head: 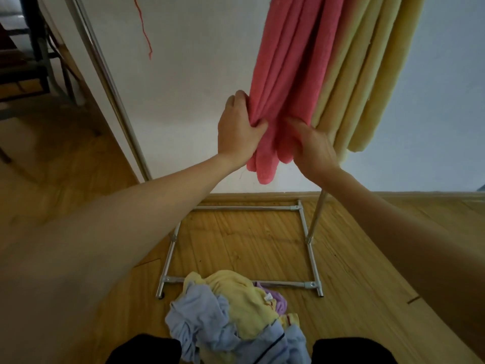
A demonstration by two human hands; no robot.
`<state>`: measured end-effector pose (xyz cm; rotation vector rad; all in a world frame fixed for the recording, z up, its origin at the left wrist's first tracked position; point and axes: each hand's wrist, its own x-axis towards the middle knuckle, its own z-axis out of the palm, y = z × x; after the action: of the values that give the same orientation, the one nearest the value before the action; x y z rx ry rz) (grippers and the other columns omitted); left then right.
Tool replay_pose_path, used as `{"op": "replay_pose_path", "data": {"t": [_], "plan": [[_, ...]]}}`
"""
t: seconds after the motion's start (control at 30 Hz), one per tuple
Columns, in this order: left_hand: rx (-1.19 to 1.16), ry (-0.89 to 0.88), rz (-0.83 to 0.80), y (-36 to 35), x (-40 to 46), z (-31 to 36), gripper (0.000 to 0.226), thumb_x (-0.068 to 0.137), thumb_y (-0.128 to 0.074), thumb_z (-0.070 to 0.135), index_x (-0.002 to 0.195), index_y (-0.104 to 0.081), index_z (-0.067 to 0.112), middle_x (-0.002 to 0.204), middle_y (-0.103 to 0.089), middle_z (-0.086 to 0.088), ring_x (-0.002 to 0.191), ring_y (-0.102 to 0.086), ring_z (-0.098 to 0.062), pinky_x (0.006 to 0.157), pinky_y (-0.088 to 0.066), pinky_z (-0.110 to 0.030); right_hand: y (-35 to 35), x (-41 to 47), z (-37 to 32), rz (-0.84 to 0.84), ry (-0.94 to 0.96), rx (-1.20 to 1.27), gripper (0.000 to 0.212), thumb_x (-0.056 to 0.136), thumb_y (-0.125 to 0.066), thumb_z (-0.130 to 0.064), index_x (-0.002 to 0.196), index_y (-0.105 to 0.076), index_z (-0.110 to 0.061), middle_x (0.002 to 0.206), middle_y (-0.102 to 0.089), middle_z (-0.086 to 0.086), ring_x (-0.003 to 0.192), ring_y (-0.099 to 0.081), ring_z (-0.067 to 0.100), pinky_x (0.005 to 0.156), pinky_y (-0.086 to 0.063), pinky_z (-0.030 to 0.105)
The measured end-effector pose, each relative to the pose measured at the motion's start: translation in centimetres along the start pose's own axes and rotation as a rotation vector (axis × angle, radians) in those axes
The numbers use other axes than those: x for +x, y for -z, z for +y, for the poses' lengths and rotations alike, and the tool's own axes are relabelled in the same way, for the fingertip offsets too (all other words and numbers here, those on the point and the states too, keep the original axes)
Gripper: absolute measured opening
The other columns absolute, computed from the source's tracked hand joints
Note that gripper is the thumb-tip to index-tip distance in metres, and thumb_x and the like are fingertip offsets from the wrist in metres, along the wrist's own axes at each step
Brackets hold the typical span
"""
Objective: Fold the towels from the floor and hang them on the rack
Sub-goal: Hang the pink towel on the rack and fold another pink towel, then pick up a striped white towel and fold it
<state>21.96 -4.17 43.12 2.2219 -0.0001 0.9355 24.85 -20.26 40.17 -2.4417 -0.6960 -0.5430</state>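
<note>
I have both hands up at the hanging pink towel. My left hand grips its left edge, fingers curled into the folds with the thumb pinching cloth against them. My right hand is at the towel's lower right part, just across from the left hand; its fingers go in between the pink folds and the yellow towels, so I cannot tell whether they clasp the cloth or only press it. The yellow towels hang touching the pink one, on the far side of my right hand. Below both hands the rack shows its metal base frame on the wooden floor. Nearer to me, under my forearms, a crumpled pile of blue, yellow and purple towels lies on the floor, overlapping the frame's front bar.
</note>
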Motion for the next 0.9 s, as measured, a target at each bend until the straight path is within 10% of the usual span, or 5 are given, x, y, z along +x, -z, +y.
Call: {"op": "replay_pose_path", "data": {"t": [0.3, 0.67, 0.9], "plan": [[0.043, 0.085, -0.423, -2.1, -9.5, -6.1, 0.015, 0.085, -0.059, 0.017, 0.098, -0.06, 0.01, 0.089, -0.065, -0.003, 0.08, -0.062, -0.017, 0.076, -0.053, -0.04, -3.9, -9.0, 2.9, -0.149, -0.042, 0.026, 0.053, 0.089, -0.047, -0.003, 0.139, -0.036, -0.02, 0.137, -0.048, 0.002, 0.105, -0.06, 0.024, 0.073, -0.055, 0.041], [0.273, 0.482, -0.982, -3.3, -27.3, -19.7, 0.017, 0.089, -0.055, 0.01, 0.106, -0.059, 0.009, 0.102, -0.06, -0.007, 0.092, -0.058, -0.023, 0.082, -0.05, -0.044, -19.6, -25.6, 4.4, -1.0, -0.167, -0.016, 0.047, 0.091, -0.05, -0.008, 0.137, -0.041, -0.009, 0.136, -0.046, 0.011, 0.123, -0.047, 0.029, 0.092, -0.044, 0.04], [0.197, 0.602, -1.223, -5.9, -38.5, -23.4, 0.011, 0.093, -0.047, 0.009, 0.086, -0.055, 0.012, 0.074, -0.056, -0.008, 0.071, -0.054, -0.028, 0.061, -0.039, -0.038, -25.8, -34.1, 7.6, -1.253, -0.34, -0.032, 0.045, 0.091, -0.045, -0.003, 0.136, -0.04, -0.006, 0.131, -0.049, 0.015, 0.119, -0.049, 0.031, 0.092, -0.045, 0.04]]}}
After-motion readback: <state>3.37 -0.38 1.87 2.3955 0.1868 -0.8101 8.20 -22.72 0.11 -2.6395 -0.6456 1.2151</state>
